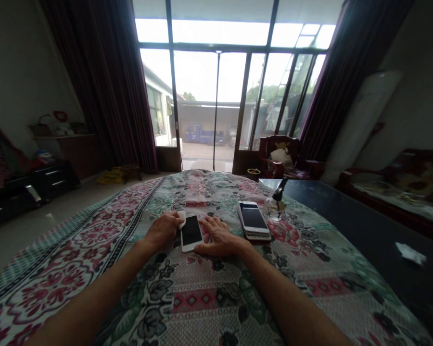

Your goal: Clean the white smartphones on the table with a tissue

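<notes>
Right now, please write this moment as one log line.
Left hand: holds small white piece | right hand: touches white phone at right edge | phone: on tablecloth, screen dark | right side: stacked phones, black-topped bottle

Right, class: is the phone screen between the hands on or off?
Off, as far as shows: the phone lies face up, its screen plain black without visible icons.
</notes>
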Tool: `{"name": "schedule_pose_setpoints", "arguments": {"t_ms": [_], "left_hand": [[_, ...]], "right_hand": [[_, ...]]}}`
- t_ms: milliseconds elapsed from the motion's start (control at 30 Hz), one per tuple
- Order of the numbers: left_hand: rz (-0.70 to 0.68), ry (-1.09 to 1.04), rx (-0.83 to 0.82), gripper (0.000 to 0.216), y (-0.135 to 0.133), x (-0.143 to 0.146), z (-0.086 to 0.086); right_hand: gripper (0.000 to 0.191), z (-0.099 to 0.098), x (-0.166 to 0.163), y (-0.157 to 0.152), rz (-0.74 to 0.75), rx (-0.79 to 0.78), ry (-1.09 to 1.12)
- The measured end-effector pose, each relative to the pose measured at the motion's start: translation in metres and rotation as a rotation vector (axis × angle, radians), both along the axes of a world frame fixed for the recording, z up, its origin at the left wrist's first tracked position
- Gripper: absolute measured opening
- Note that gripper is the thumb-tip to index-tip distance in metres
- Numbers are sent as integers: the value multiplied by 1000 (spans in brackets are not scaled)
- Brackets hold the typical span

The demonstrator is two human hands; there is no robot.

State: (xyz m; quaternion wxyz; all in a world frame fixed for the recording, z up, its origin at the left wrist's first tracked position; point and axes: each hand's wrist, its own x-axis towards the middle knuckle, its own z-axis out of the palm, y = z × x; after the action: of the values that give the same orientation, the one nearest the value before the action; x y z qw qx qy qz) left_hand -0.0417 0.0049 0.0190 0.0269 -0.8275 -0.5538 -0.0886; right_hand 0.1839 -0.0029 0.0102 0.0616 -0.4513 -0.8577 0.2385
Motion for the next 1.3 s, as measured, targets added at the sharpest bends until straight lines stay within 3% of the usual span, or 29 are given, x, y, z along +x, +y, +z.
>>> {"name": "schedule_pose_setpoints", "arguments": {"t_ms": [133, 433, 833, 1133, 1300], "left_hand": [[72, -18, -8, 32, 12, 7, 3], [67, -103, 60, 36, 15, 3, -11], [118, -46, -24, 31, 7, -4, 7], [-89, -29, 35, 32, 5, 29, -4], [38, -57, 14, 32, 10, 6, -1]], "right_hand": [[105, -3, 0, 2, -1, 16, 7], [106, -5, 0, 3, -6, 32, 14], [99, 2, 1, -4, 27, 42, -4], [101, -3, 0, -2, 16, 56, -16], [99, -1, 0, -3, 22, 55, -27]]}}
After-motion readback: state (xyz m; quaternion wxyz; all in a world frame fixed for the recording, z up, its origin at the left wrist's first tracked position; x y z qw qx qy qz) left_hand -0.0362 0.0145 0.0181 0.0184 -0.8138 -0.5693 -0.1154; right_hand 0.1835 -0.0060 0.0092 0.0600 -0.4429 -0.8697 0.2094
